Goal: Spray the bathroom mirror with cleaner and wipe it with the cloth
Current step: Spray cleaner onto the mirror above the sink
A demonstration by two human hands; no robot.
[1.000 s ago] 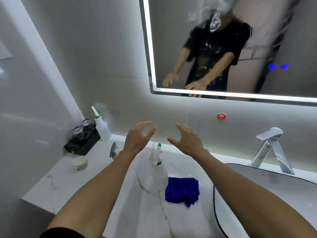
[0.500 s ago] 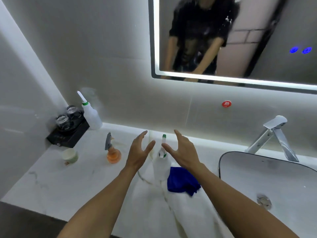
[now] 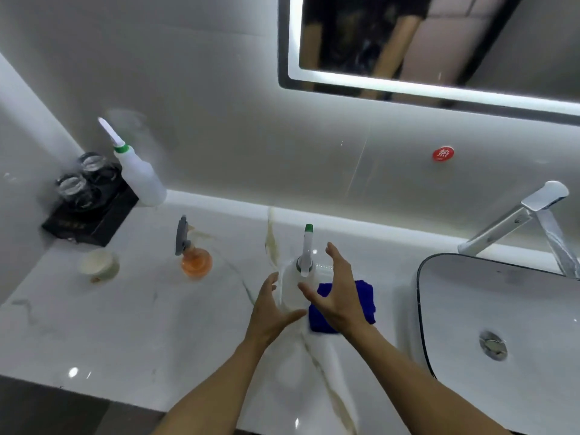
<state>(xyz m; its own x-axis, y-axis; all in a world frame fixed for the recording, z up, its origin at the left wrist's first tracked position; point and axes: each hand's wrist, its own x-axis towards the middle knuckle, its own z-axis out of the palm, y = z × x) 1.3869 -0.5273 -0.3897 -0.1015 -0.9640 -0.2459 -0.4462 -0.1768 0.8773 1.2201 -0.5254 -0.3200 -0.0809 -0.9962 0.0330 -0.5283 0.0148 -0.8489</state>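
Both hands, L (image 3: 271, 312) & R (image 3: 337, 293), fingers spread, gripping nothing, as we flank the spray bottle (image 3: 296, 284) upright on the counter (image 3: 131, 324), blue cloth (image 3: 364, 296) just beside; mirror (image 3: 470, 42) above.

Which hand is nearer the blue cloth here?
Right. The right hand hovers directly over the blue cloth, overlapping it in view. The left hand is on the far side of the spray bottle, farther from the cloth.
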